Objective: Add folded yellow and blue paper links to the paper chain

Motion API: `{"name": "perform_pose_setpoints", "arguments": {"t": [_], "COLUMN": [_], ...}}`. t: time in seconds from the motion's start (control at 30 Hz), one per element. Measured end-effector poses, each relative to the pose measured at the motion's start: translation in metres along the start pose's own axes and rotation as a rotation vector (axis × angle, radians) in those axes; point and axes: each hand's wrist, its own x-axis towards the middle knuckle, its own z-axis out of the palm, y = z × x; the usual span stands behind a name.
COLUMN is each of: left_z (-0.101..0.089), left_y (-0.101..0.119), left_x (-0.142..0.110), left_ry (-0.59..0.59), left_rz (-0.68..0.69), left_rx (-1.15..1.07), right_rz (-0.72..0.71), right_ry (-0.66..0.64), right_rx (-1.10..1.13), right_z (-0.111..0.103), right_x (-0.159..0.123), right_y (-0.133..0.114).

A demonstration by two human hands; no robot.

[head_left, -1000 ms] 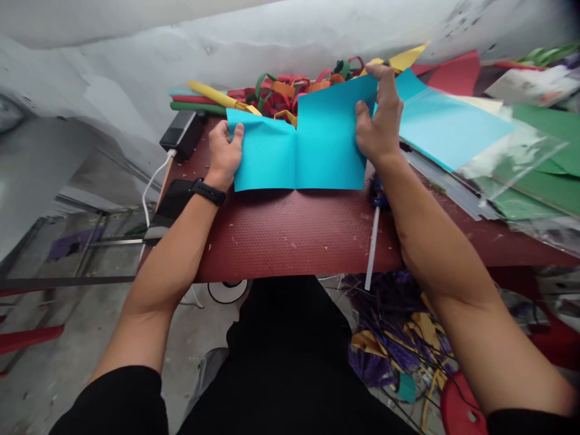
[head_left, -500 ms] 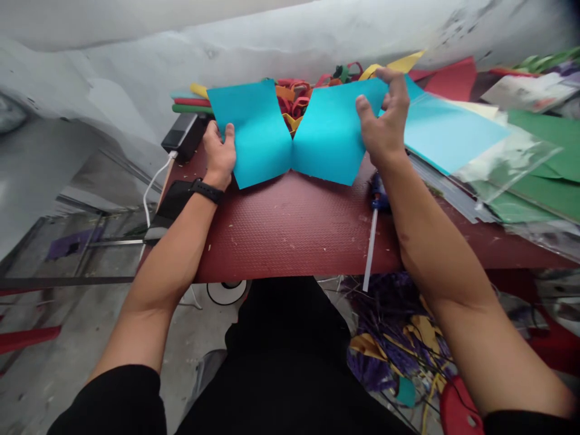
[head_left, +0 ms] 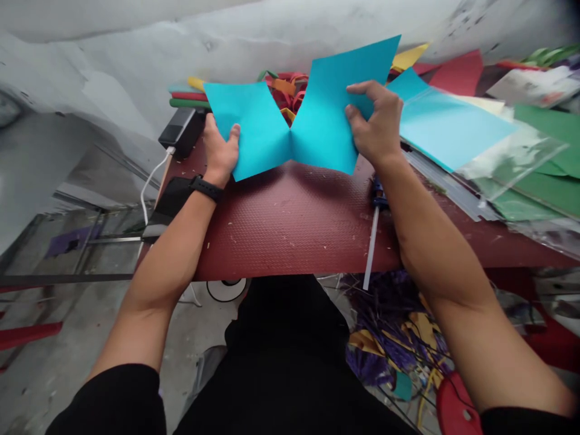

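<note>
A bright blue sheet of paper (head_left: 254, 130) is held up over the red-brown table (head_left: 272, 229), split from its top edge by a V-shaped gap, with its halves joined at the lower middle. My left hand (head_left: 220, 148) grips the left edge, thumb in front and fingers partly hidden behind. On the right half, my right hand (head_left: 376, 121) holds the side edge with thumb and forefinger bent at the front; its other fingers are partly hidden. Below my right wrist lies a blue glue gun (head_left: 379, 192) with a clear glue stick (head_left: 371, 248) reaching past the table edge.
Behind the sheet is a pile of red and orange strips (head_left: 285, 87). A black power bank (head_left: 180, 130) with a white cable (head_left: 147, 187) stands at left. To the right lie light-blue sheets (head_left: 457, 130), a clear plastic bag and green sheets (head_left: 539, 187). Scraps (head_left: 385, 338) cover the floor.
The right half of the blue sheet has tilted upward, its top corner now higher. My right hand has shifted slightly left and down along it. My left hand stays nearly in place.
</note>
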Motion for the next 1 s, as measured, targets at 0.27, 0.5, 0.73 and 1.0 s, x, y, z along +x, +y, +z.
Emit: {"name": "perform_pose_setpoints", "arguments": {"t": [0.27,0.5,0.73,1.0], "left_z": [-0.008,-0.013,-0.018,-0.01], "left_y": [0.028,0.033,0.025,0.004], "left_x": [-0.002,-0.003,0.004,0.012], "left_ry": [-0.001,0.053,0.054,-0.047], "left_rz": [0.052,0.007,-0.006,-0.023], "left_rx": [0.041,0.077,0.063,-0.153], "right_rz": [0.06,0.038,0.065,0.332], "right_ry": [-0.009,0.07,0.181,0.195], "right_rx": [-0.088,-0.092,-0.124,0.12], "right_z": [-0.009,-0.023,-0.037,-0.009], "right_x": [0.003,0.005,0.01,0.023], "right_y": [-0.002,-0.006,0.007,0.06]}}
